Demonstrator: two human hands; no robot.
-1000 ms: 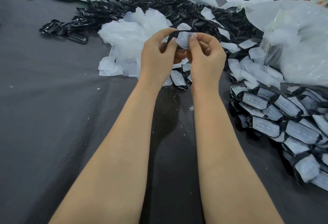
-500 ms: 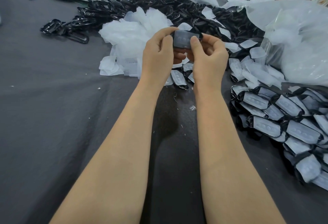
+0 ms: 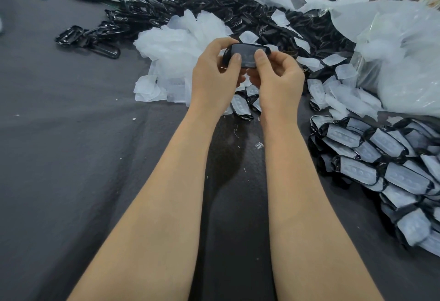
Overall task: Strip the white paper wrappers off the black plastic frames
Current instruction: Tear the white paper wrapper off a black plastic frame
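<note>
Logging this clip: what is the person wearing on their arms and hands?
Nothing visible. The left hand and right hand are ungloved, no rings showing. Both forearms are bare, without sleeves, watch or bands. Thumbnails are short and unpainted.

We reach both bare forearms (image 3: 166,193) forward, side by side. Our left hand (image 3: 214,72) and right hand (image 3: 278,79) meet, fingers curled, thumbs (image 3: 236,59) pressing the frame (image 3: 247,53) pinched between them.

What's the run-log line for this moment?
phase: stripping | left hand: grips wrapped black frame | right hand: grips same frame, thumb on wrapper
</note>
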